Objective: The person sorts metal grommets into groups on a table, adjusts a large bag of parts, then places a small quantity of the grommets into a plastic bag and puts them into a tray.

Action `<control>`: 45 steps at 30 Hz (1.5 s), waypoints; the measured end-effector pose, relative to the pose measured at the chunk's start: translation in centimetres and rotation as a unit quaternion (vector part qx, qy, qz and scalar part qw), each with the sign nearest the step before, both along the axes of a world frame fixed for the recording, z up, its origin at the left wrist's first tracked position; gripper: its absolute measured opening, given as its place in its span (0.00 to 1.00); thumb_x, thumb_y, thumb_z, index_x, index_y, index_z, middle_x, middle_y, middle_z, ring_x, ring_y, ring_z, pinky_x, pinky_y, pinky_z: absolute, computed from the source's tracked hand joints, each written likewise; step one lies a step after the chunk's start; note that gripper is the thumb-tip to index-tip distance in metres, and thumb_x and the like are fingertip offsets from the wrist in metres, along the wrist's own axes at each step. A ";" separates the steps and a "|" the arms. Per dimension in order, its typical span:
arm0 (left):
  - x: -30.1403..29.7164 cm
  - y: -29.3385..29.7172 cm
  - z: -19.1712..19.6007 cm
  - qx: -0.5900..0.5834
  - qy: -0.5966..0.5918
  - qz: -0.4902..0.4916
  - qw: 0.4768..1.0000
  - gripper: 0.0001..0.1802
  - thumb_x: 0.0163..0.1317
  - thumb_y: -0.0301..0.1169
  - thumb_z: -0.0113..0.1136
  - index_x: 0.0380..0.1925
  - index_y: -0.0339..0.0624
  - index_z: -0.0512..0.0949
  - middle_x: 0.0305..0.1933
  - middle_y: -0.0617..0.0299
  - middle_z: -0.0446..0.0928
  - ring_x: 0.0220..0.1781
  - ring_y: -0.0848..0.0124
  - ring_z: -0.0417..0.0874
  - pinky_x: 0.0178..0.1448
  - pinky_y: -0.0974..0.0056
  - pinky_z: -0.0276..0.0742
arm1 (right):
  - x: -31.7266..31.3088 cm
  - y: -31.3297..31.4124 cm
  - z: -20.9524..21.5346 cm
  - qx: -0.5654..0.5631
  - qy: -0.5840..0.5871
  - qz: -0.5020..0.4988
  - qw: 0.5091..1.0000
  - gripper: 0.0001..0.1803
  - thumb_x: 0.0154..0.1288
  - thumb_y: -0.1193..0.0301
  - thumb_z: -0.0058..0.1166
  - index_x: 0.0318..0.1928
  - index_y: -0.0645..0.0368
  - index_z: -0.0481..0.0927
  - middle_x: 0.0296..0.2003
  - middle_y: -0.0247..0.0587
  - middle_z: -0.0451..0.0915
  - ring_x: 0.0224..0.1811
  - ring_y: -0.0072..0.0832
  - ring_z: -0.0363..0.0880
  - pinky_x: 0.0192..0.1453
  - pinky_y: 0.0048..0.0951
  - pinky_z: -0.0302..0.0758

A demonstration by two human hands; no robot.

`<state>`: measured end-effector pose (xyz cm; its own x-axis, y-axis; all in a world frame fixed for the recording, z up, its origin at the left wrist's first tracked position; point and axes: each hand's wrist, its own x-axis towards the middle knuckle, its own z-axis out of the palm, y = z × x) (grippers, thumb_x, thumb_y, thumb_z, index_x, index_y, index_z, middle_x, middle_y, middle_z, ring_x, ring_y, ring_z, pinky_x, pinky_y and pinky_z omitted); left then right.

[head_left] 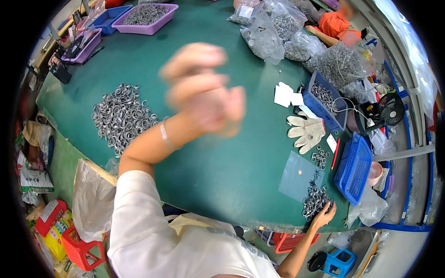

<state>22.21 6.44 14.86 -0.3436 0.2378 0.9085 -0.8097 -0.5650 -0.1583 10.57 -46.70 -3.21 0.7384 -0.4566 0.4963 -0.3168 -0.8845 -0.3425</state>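
Observation:
My left hand [201,92] is raised over the middle of the table, with a clear band round its wrist. Motion blurs it; its fingers look partly curled, and whatever they might hold is not readable. At the table's near right corner, my right hand [323,217] rests against a small pile of grey metal rings [316,200], its thumb and fingers apart at the pile's edge. A much larger pile of metal rings [120,116] lies at the left, beyond my left forearm. Several loose rings [320,157] sit above the small pile, by a translucent sheet [296,176].
A white work glove [307,133], a red pen [335,154] and blue baskets [353,169] line the right side. Beyond are a blue bin [324,99], a fan [391,109], bulging plastic bags [264,39] and a person in orange [336,28]. Purple trays [153,28] stand far left.

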 end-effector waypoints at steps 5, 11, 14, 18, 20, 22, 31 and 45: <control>10.9 -5.2 -3.2 0.086 0.198 0.026 0.976 0.21 0.39 0.21 0.55 0.39 0.42 0.74 0.47 0.52 0.67 0.52 0.55 0.67 0.59 0.54 0.61 | 0.0 0.2 -0.2 0.005 -0.001 0.013 1.000 0.24 0.68 0.58 0.46 0.54 0.64 0.73 0.55 0.50 0.71 0.58 0.44 0.66 0.63 0.42 0.59; 19.6 -9.3 -6.5 0.003 0.392 0.043 0.919 0.25 0.42 0.22 0.55 0.46 0.44 0.71 0.52 0.51 0.65 0.57 0.51 0.62 0.62 0.51 0.58 | -0.4 0.2 -0.1 0.031 0.000 -0.011 0.999 0.22 0.69 0.59 0.44 0.54 0.63 0.73 0.56 0.49 0.71 0.59 0.43 0.66 0.64 0.42 0.59; 23.9 -9.9 -8.2 -0.121 0.452 0.012 0.884 0.28 0.45 0.25 0.57 0.50 0.37 0.65 0.52 0.46 0.63 0.57 0.50 0.61 0.63 0.50 0.57 | -0.3 0.4 -0.1 0.026 0.001 -0.004 1.000 0.22 0.69 0.60 0.44 0.55 0.64 0.73 0.56 0.49 0.71 0.59 0.43 0.66 0.63 0.42 0.59; 28.4 -9.4 -8.0 -0.300 0.519 -0.070 0.797 0.31 0.49 0.29 0.61 0.52 0.29 0.61 0.48 0.46 0.66 0.50 0.54 0.67 0.58 0.55 0.62 | -0.3 0.4 0.0 0.022 -0.003 0.003 1.000 0.22 0.69 0.61 0.44 0.54 0.65 0.72 0.55 0.50 0.70 0.59 0.44 0.65 0.63 0.42 0.59; 29.5 -9.7 -7.5 -0.296 0.521 -0.100 0.794 0.33 0.50 0.31 0.62 0.54 0.29 0.61 0.48 0.46 0.68 0.49 0.57 0.71 0.54 0.57 0.67 | -0.2 0.6 0.0 0.016 -0.006 0.006 1.000 0.22 0.69 0.61 0.45 0.54 0.66 0.72 0.55 0.50 0.71 0.59 0.44 0.65 0.63 0.42 0.59; 30.0 -10.6 -6.8 -0.281 0.524 -0.136 0.792 0.37 0.50 0.35 0.64 0.56 0.28 0.60 0.49 0.46 0.71 0.46 0.59 0.76 0.48 0.59 0.74 | -0.1 0.4 -0.2 0.014 -0.013 0.014 1.000 0.22 0.68 0.62 0.45 0.54 0.65 0.73 0.54 0.50 0.70 0.59 0.44 0.65 0.63 0.43 0.59; 33.5 -16.2 1.7 -0.354 0.475 -0.129 0.795 0.57 0.48 0.46 0.68 0.63 0.22 0.42 0.63 0.33 0.49 0.67 0.43 0.52 0.68 0.45 0.52 | 0.0 1.0 0.2 0.015 -0.012 -0.004 1.000 0.21 0.67 0.63 0.47 0.54 0.65 0.72 0.55 0.49 0.70 0.59 0.45 0.64 0.64 0.43 0.57; 38.2 -15.4 -4.9 -0.357 0.581 -0.121 0.721 0.23 0.52 0.26 0.58 0.51 0.31 0.71 0.47 0.46 0.77 0.49 0.59 0.79 0.52 0.60 0.74 | -0.8 0.3 0.4 -0.027 -0.034 -0.012 0.999 0.21 0.62 0.64 0.52 0.52 0.64 0.72 0.53 0.51 0.70 0.58 0.48 0.64 0.64 0.47 0.56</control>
